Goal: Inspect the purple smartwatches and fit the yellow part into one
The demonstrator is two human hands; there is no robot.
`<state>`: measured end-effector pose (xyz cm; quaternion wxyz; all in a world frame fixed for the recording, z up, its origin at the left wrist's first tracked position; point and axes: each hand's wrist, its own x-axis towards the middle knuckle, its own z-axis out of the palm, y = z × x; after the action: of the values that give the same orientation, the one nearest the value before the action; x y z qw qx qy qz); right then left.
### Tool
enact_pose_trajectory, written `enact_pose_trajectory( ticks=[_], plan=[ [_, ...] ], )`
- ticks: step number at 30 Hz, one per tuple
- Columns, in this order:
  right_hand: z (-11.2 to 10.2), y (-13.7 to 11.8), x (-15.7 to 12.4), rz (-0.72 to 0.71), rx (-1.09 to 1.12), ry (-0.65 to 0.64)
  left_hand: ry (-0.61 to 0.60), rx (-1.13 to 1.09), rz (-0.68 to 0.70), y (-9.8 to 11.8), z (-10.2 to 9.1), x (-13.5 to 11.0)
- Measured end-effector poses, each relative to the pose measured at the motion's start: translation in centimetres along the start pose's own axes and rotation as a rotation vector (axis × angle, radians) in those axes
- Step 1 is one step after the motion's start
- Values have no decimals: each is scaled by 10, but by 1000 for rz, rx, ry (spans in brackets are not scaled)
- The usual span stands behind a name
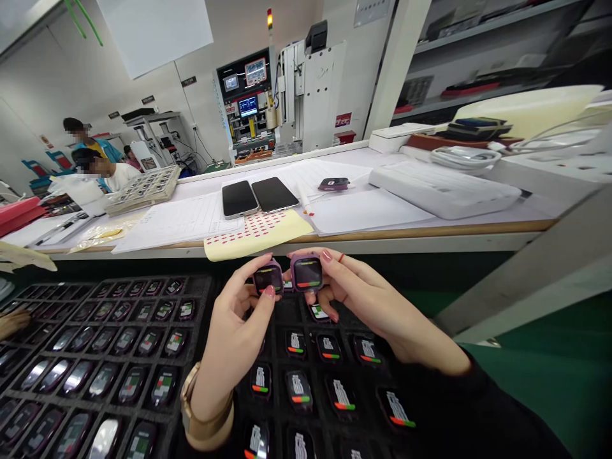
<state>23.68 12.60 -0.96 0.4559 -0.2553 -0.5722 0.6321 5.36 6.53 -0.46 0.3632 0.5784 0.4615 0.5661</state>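
My left hand (246,315) is closed on a purple-cased smartwatch (268,278), its thumb on the lower edge of the dark screen. Close beside it, my right hand (356,284) pinches a second purple smartwatch (307,273), whose screen shows a red and green bar at the bottom. Both watches are held upright, faces toward me, above a black foam tray (280,363). Several watches with lit screens, such as one watch (299,389), lie in its compartments. Part of the tray is hidden by my hands and sleeves.
To the left lies another black tray (194,363) full of watches, with a person's hand (13,324) at its far edge. A shelf ahead holds two phones (240,199), papers (191,220), a yellow sticker sheet (261,233), one watch (333,184) and a white box (444,188). People sit farther back.
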Motion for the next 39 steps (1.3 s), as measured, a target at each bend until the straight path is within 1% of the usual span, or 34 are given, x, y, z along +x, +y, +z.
enact_pose_trajectory(
  ticks=[3,8,11,17,22,26,34,39],
  plan=[
    [-1,0,0,12,13,19,6,-15,18,-2,0,1],
    [-4,1,1,7,9,-39,4,-24,17,-3,1,1],
    [-3,-1,0,6,5,-52,10,-10,25,-3,1,1],
    [0,-7,-3,23,-58,-17,13,-14,4,-3,2,0],
    [-7,4,1,-5,-131,-113,22,-28,1,-3,2,1],
    [-11,11,3,-2,-131,-141,41,-26,2,-2,2,3],
    [-3,-5,-1,24,-137,-136,40,-21,4,-3,3,3],
    [-4,-3,-3,-11,-128,-131,45,-38,22,-2,3,2]
  ],
)
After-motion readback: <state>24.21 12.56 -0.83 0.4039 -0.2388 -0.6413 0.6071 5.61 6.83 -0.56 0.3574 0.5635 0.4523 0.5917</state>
